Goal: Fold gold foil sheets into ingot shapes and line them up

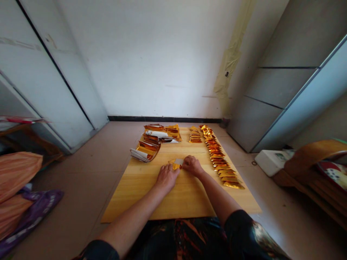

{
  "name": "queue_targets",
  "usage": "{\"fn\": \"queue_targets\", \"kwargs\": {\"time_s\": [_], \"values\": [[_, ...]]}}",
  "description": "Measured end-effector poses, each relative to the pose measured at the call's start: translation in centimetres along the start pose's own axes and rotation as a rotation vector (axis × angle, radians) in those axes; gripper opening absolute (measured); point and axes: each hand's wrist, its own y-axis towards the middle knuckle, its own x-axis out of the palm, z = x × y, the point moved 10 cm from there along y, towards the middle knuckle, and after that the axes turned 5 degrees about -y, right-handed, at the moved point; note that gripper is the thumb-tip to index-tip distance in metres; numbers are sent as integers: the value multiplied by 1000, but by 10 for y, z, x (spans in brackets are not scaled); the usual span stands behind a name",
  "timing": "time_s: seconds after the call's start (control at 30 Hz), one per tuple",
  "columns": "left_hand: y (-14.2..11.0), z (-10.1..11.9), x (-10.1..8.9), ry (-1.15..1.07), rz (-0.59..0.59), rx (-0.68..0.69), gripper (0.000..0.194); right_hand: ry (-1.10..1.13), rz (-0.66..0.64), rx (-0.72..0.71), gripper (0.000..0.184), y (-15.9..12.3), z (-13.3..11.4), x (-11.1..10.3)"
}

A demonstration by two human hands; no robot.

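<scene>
A small sheet of gold foil paper (176, 163), its white back partly showing, lies on the wooden board (135, 202) in front of me. My left hand (166, 177) pinches its left part with closed fingers. My right hand (191, 165) grips its right edge, fingers pressed together. Both hands rest on the board near its middle.
A curved stack of gold sheets (145, 148) and a looser pile (162, 133) sit at the board's far left. A long row of folded gold pieces (219, 159) runs down the right side, with a short stack (194, 135) beside it. Bags (18, 195) lie left, a wooden chair (314, 162) right.
</scene>
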Motion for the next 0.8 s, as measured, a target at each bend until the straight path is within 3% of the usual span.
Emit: {"fn": "queue_targets", "kwargs": {"time_s": [0.37, 0.8], "values": [[1, -1, 4, -54, 27, -7, 31, -79, -19, 86, 11, -1, 2, 3], [0, 2, 0, -21, 4, -24, 39, -89, 18, 84, 9, -3, 1, 4]]}}
